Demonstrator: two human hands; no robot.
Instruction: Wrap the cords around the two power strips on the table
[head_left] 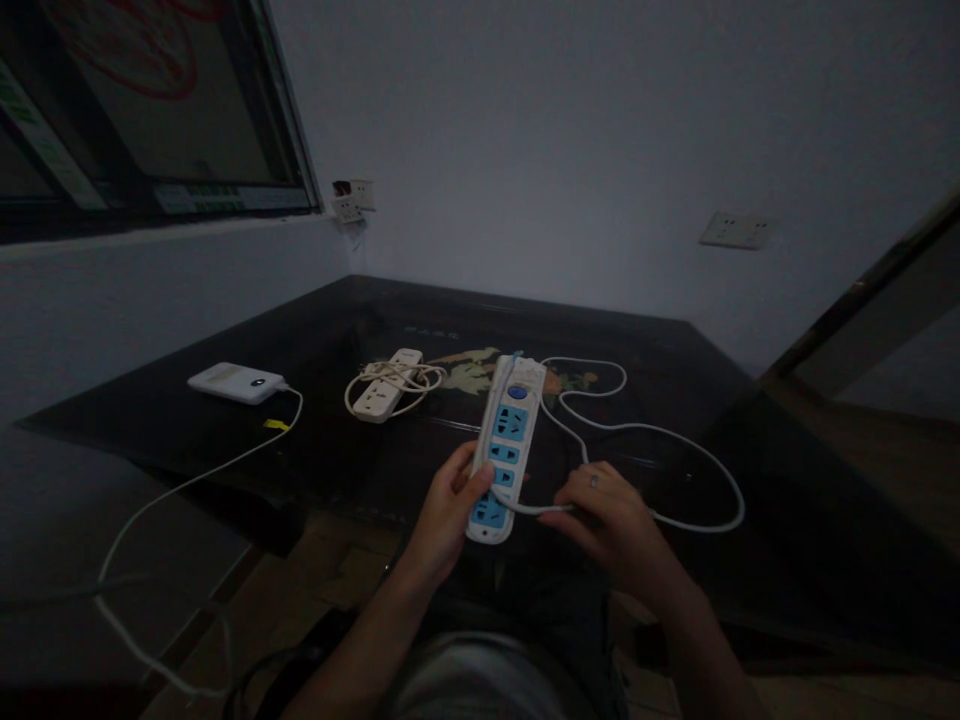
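A white power strip with blue socket panels and a round blue switch is held up over the near edge of the table. My left hand grips its lower left side, the thumb pressing the white cord against its face. The fingers of my right hand, one wearing a ring, are closed round the cord to the right of the strip. From there the cord loops over the tabletop on the right and back to the strip's far end. The plug is not visible.
A dark glossy table stands against the wall. On it lie a smaller white power strip with its cord coiled over it, and a white power bank whose cable hangs off the left edge. Wall sockets are behind.
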